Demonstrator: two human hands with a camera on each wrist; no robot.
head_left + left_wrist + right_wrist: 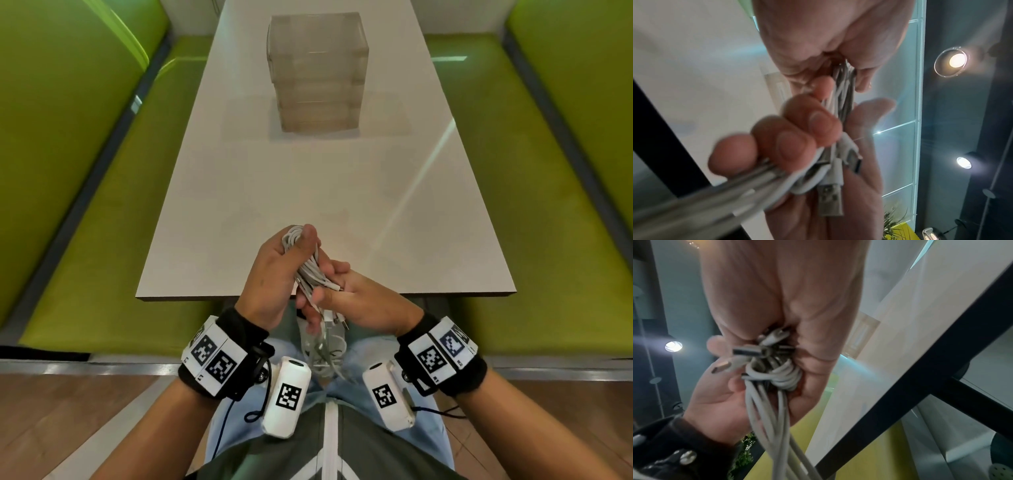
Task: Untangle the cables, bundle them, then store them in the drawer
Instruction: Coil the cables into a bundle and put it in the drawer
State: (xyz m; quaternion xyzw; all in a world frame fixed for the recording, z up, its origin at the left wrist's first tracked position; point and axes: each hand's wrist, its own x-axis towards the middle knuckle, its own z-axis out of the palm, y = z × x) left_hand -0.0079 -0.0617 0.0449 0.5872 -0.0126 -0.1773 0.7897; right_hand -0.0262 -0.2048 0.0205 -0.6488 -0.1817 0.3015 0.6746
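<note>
A bundle of white cables point(307, 271) is held upright just above the near edge of the table point(239, 192). My left hand point(289, 255) grips its upper part, thumb over the top loops. Lower down, my right hand point(330, 291) curls its fingers round the same bundle. In the left wrist view the cables point(841, 97) run out of my palm, and right-hand fingers point(795, 139) clamp them beside a USB plug point(830, 199). The right wrist view shows wound loops and several plugs point(781, 373) in my right fist. Loose cable ends point(325, 353) hang onto my lap.
A translucent drawer unit point(318, 72) with several stacked drawers, all closed, stands at the far middle of the white table. Green bench seats point(102, 212) run along both sides. The table's dark underframe point(920, 378) is close to my right hand.
</note>
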